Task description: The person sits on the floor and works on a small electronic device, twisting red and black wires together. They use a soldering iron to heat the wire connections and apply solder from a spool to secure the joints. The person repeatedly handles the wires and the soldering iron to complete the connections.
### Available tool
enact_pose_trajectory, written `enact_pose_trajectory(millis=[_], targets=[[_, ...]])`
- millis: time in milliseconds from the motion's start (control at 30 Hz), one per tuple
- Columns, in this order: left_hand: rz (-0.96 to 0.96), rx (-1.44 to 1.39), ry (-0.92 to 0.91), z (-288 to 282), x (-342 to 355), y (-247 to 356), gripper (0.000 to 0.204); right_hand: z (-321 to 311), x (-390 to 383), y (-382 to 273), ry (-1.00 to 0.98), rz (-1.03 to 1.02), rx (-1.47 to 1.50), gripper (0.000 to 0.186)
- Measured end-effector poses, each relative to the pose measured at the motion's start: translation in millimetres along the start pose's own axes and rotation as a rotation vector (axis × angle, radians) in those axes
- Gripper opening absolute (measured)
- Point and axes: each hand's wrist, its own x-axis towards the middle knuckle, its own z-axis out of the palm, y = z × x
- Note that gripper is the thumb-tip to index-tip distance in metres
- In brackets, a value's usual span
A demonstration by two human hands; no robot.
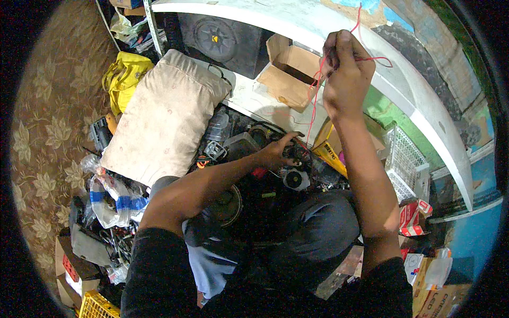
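Right hand (pixel 345 74) is raised high, fingers closed in a pinch on a thin red wire (pixel 316 93); loose loop of the same wire curls out above and to the right of the knuckles. Left hand (pixel 275 151) is low, fingers curled down onto a dark small part (pixel 297 153) in the clutter, grip looks closed on it but fingertips are partly hidden so exact hold can't be confirmed. Wire runs as a near-vertical line from the right pinch down toward the left hand's part, long axis top to bottom, tilted slightly left at the lower end; lower end is lost in the clutter, cannot tell if it is attached. So wire top is in the right hand, wire bottom lies just beside the left hand, left hand is the nearer one to that lower end. Hands are well apart, right above and to the right of left. Around: beige cushion (pixel 164 119) to the left, open cardboard box (pixel 289 71) on the white curved shelf (pixel 413 100) just left of the raised hand, black speaker box (pixel 222 40) behind it, yellow bag (pixel 124 77) far left, white plastic basket (pixel 405 159) at right, round dark motor-like parts (pixel 294 179) under the left hand, grey cloth (pixel 318 233) on the lap.
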Motion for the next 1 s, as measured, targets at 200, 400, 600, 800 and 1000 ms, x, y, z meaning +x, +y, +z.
enact_pose_trajectory(millis=[200, 400, 600, 800, 1000], targets=[[0.114, 0.128, 0.063, -8.0, -10.7, 7.0, 0.071, -20.0, 11.0, 10.7, 0.149, 0.12, -0.042, 0.027], [-0.086, 0.444, 0.239, -25.8, -35.9, 19.2, 0.056, -42.4, 14.3, 30.1, 0.203, 0.005, -0.434, 0.038], [-0.061, 0.47, 0.314, -49.5, -49.1, 41.7, 0.035, -41.2, 3.3, 44.2, 0.081, 0.164, -0.667, 0.044], [-0.057, 0.022, 0.119, -41.6, -52.0, 56.3, 0.034, -41.7, -8.1, 92.8, -0.093, 0.009, -0.868, 0.037], [-0.139, 0.415, -0.01, -66.6, -60.1, 15.1, 0.037, -33.9, -7.1, 93.5, -0.066, 0.116, -0.673, 0.038]])
